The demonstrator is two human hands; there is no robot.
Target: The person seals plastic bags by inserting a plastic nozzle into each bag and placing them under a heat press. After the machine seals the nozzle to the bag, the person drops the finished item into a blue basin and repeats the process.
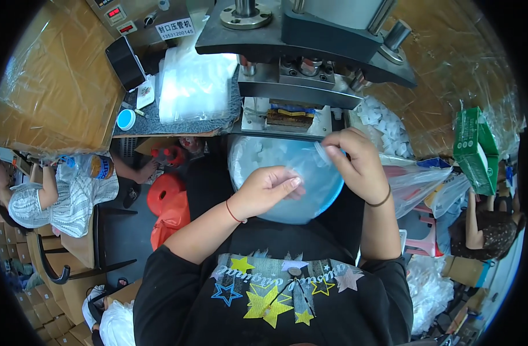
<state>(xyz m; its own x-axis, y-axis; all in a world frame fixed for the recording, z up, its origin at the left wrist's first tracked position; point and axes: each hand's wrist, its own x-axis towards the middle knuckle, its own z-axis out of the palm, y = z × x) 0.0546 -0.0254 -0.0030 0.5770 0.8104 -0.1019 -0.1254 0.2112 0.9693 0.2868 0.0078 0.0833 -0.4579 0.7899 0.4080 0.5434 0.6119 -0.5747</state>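
Over a light-blue round basin (335, 199) in my lap, both my hands work on a clear, thin plastic piece (320, 154). My right hand (359, 161) pinches its upper end between thumb and forefinger. The fingers of my left hand (272, 187) are curled with the thumb pressed against them, on the film's lower side; exactly how the film sits there is hard to see. Whitish translucent plastic pieces (255, 153) lie inside the basin. Just beyond stands a press machine (327, 34), with a worn block (290, 115) on its bed.
A stack of clear plastic bags (195, 92) lies on the left mat, near a phone (125, 63) and a blue-lidded tub (125, 119). White scraps (382, 124) are heaped right of the press. A green box (474, 150) stands far right. People sit at both sides.
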